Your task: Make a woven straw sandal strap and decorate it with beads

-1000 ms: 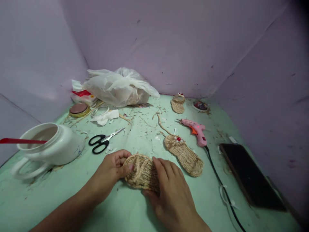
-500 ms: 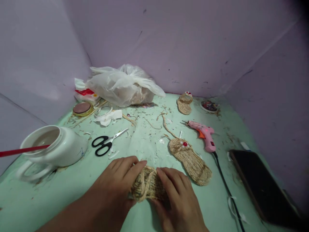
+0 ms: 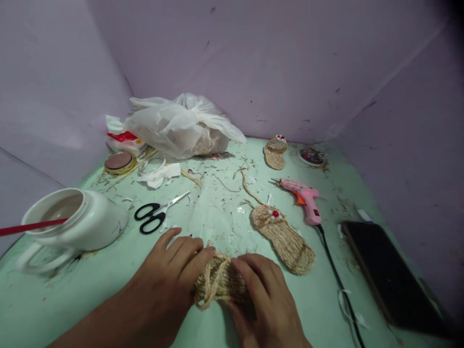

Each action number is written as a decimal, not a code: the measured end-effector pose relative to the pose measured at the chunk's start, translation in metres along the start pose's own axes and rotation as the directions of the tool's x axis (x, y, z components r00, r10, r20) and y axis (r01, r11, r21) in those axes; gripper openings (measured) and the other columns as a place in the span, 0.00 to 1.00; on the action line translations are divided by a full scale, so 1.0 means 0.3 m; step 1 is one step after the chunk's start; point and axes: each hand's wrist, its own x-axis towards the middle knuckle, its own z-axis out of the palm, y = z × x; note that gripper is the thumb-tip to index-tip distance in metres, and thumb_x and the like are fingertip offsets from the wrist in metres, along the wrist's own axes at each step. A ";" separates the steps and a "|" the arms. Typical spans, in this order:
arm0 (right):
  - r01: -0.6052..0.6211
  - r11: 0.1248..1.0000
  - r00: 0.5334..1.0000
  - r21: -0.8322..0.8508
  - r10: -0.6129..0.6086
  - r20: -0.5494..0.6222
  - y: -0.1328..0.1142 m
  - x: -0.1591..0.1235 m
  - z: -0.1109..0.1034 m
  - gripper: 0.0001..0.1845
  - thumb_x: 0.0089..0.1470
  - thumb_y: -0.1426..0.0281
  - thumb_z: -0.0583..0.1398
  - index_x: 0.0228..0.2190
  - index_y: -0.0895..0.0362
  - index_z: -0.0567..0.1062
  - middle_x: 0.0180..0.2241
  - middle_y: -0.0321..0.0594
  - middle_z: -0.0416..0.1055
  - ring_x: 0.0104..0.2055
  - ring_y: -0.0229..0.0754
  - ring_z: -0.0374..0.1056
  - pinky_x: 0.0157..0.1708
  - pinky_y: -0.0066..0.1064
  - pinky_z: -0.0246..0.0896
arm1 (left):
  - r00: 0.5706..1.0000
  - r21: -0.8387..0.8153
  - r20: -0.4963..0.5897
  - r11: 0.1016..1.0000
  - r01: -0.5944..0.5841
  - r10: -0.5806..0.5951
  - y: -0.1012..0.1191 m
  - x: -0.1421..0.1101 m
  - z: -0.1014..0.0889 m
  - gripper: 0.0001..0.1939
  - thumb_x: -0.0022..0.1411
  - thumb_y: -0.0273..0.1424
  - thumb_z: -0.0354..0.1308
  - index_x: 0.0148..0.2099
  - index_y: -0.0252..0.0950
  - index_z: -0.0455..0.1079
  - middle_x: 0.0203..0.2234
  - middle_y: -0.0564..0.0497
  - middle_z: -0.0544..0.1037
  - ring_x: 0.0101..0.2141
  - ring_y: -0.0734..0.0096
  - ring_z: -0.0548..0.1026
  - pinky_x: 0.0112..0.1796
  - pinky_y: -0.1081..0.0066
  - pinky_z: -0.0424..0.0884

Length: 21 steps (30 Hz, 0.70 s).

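Observation:
Between my two hands is a woven straw slipper sole (image 3: 225, 280), its near side partly covered by my fingers. My left hand (image 3: 174, 270) grips its left end, thumb on top and one finger raised. My right hand (image 3: 266, 295) is closed round the right end. A strand of twine (image 3: 210, 285) crosses the top of the sole and loops over its front edge. To the right of my hands lies a matching straw slipper (image 3: 284, 241) with a red bead and white beads, and a loose cord (image 3: 250, 186) runs from its far end.
Black-handled scissors (image 3: 159, 212) and a white pitcher (image 3: 105, 220) with a red stick (image 3: 36, 226) are on the left. A pink glue gun (image 3: 304, 195), its black cable (image 3: 335, 270) and a phone (image 3: 387, 275) are on the right. Behind are a plastic bag (image 3: 181, 128) and a small beaded slipper (image 3: 274, 154).
The sole has tilted slightly, and the twine loop now hangs further left over its near edge. A finger of my left hand has lifted. The whole view has shifted a little.

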 end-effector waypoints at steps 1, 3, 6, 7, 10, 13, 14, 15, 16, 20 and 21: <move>0.003 1.000 1.000 0.002 -0.003 0.005 0.000 0.000 -0.001 0.23 0.49 0.75 0.56 0.50 0.59 0.64 0.42 0.50 0.64 0.43 0.53 0.61 0.40 0.47 0.62 | 1.000 -0.004 0.000 1.000 -0.007 0.007 0.000 0.000 -0.002 0.29 0.46 0.21 0.52 0.53 0.36 0.58 0.41 0.44 0.73 0.43 0.56 0.69 0.53 0.48 0.51; 0.024 1.000 1.000 0.005 -0.024 0.011 0.002 0.001 -0.003 0.23 0.49 0.74 0.56 0.49 0.60 0.64 0.41 0.50 0.64 0.42 0.52 0.61 0.38 0.46 0.63 | 1.000 -0.016 0.003 1.000 -0.020 0.020 -0.001 0.001 -0.004 0.29 0.45 0.21 0.52 0.53 0.35 0.59 0.41 0.44 0.73 0.43 0.57 0.69 0.54 0.48 0.50; 0.071 0.997 0.997 -0.017 -0.070 0.033 0.004 0.010 -0.013 0.25 0.48 0.74 0.57 0.49 0.61 0.63 0.41 0.50 0.63 0.41 0.51 0.61 0.37 0.45 0.64 | 1.000 -0.042 0.006 0.999 -0.018 0.019 -0.001 0.004 -0.008 0.28 0.47 0.22 0.52 0.53 0.35 0.59 0.41 0.44 0.73 0.42 0.57 0.69 0.54 0.48 0.51; 0.082 0.996 0.996 -0.026 -0.081 0.045 0.004 0.014 -0.017 0.25 0.47 0.74 0.58 0.49 0.62 0.62 0.41 0.50 0.63 0.41 0.51 0.61 0.37 0.44 0.64 | 1.000 -0.054 0.007 0.998 -0.014 0.014 -0.001 0.005 -0.009 0.28 0.47 0.22 0.52 0.53 0.35 0.59 0.41 0.44 0.73 0.42 0.57 0.69 0.54 0.48 0.50; 0.078 0.997 0.994 -0.028 -0.075 0.083 0.000 0.022 -0.024 0.26 0.46 0.76 0.58 0.48 0.64 0.62 0.42 0.51 0.62 0.41 0.51 0.60 0.38 0.44 0.64 | 1.000 -0.094 0.012 0.996 -0.002 0.003 0.001 0.007 -0.010 0.27 0.48 0.22 0.52 0.53 0.35 0.59 0.41 0.45 0.73 0.43 0.57 0.69 0.54 0.48 0.50; 0.021 1.000 0.992 0.007 -0.022 0.121 -0.002 0.021 -0.026 0.28 0.44 0.77 0.58 0.49 0.63 0.60 0.44 0.51 0.61 0.44 0.51 0.60 0.41 0.45 0.63 | 1.000 -0.144 0.024 0.989 0.017 -0.014 -0.004 0.007 -0.006 0.27 0.48 0.23 0.54 0.53 0.35 0.59 0.41 0.45 0.72 0.43 0.57 0.68 0.54 0.48 0.50; -0.011 1.000 0.990 0.021 0.008 0.144 -0.001 0.018 -0.026 0.29 0.43 0.77 0.58 0.50 0.62 0.60 0.44 0.50 0.60 0.45 0.51 0.59 0.42 0.45 0.63 | 0.999 -0.164 0.033 0.986 0.027 -0.022 -0.008 0.007 -0.004 0.27 0.48 0.23 0.55 0.53 0.36 0.59 0.41 0.45 0.71 0.43 0.57 0.68 0.54 0.47 0.50; -0.045 0.998 0.985 0.032 0.039 0.170 0.000 0.015 -0.025 0.30 0.43 0.77 0.59 0.50 0.61 0.59 0.45 0.50 0.60 0.46 0.51 0.59 0.43 0.46 0.62 | 0.998 -0.184 0.046 0.982 0.039 -0.031 -0.014 0.007 -0.001 0.28 0.48 0.24 0.56 0.53 0.36 0.59 0.42 0.45 0.70 0.44 0.56 0.67 0.53 0.47 0.51; -0.080 0.996 0.979 0.037 0.072 0.189 0.001 0.012 -0.024 0.31 0.43 0.76 0.59 0.51 0.60 0.59 0.46 0.50 0.60 0.47 0.51 0.58 0.44 0.46 0.62 | 0.997 -0.206 0.060 0.977 0.051 -0.039 -0.020 0.007 0.001 0.29 0.48 0.25 0.58 0.54 0.36 0.58 0.43 0.44 0.70 0.44 0.55 0.66 0.53 0.47 0.53; -0.175 0.984 0.966 0.029 0.166 0.201 0.004 0.005 -0.018 0.31 0.44 0.75 0.61 0.51 0.59 0.59 0.46 0.49 0.60 0.48 0.51 0.58 0.46 0.46 0.61 | 0.994 -0.280 0.096 0.958 0.068 -0.043 -0.046 0.009 0.013 0.34 0.49 0.27 0.59 0.59 0.37 0.54 0.48 0.43 0.66 0.48 0.53 0.63 0.50 0.49 0.58; -0.186 0.982 0.964 0.025 0.177 0.197 0.004 0.005 -0.017 0.31 0.44 0.74 0.61 0.51 0.59 0.59 0.46 0.49 0.60 0.48 0.51 0.58 0.46 0.46 0.61 | 0.995 -0.293 0.094 0.954 0.060 -0.034 -0.051 0.009 0.016 0.35 0.50 0.28 0.60 0.60 0.38 0.52 0.49 0.43 0.66 0.48 0.53 0.62 0.50 0.49 0.59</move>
